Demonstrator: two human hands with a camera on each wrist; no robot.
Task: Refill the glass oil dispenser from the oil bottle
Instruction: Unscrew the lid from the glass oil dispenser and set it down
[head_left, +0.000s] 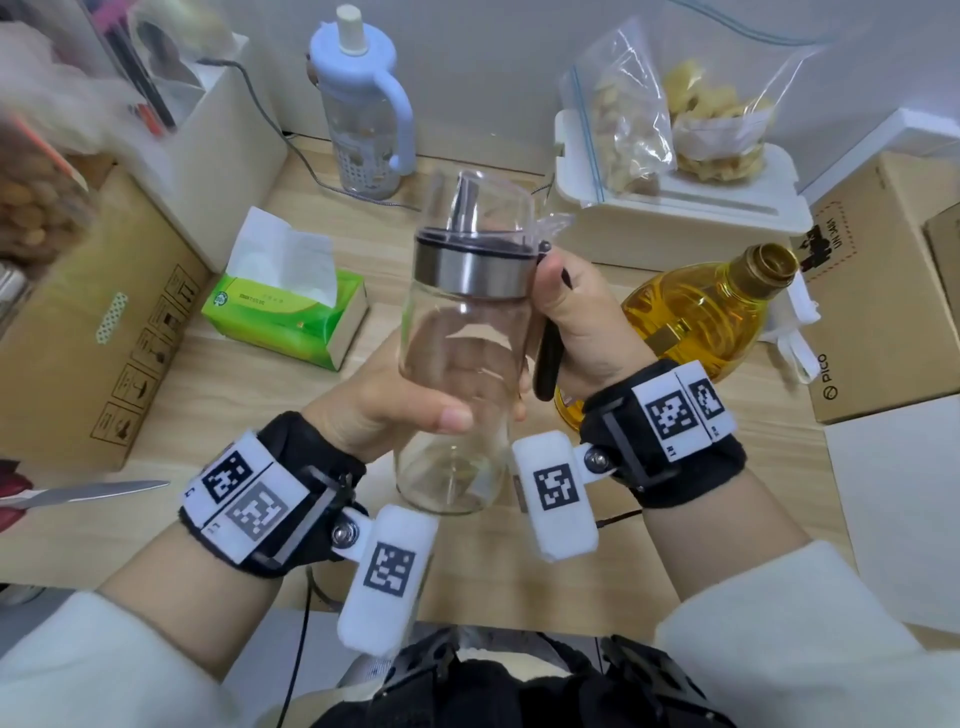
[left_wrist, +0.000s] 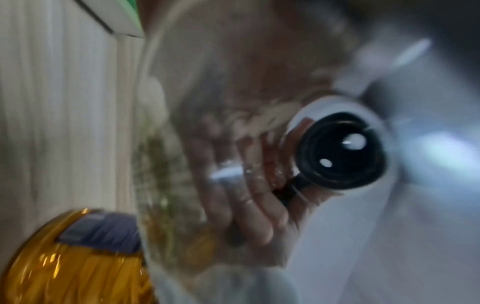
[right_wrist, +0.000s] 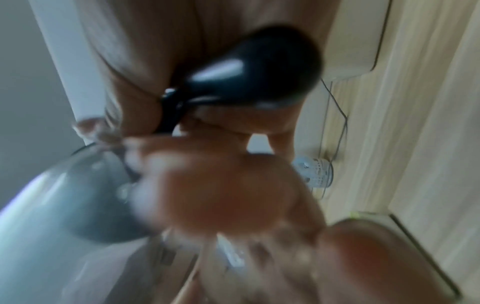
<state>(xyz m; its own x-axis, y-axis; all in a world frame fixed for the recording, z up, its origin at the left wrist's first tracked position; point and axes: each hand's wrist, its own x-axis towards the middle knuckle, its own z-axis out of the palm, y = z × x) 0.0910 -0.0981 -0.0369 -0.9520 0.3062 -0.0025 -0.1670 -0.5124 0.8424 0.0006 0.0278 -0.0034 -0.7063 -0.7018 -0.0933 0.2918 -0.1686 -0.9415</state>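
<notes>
I hold the glass oil dispenser upright in the air at the centre of the head view. It has a steel collar, a clear flip lid and a black handle, and no oil shows in its glass body. My left hand wraps round the glass body from the left, thumb in front. My right hand grips the black handle beside the collar. The oil bottle, full of golden oil with its mouth uncapped, stands on the table behind my right wrist. The left wrist view looks blurrily through the dispenser, with the oil bottle at its lower left. The right wrist view shows the handle, blurred.
A green tissue box lies left of the dispenser. A blue-handled water bottle and a white container bearing bags of food stand at the back. Cardboard boxes flank both sides. A metal blade points in from the left.
</notes>
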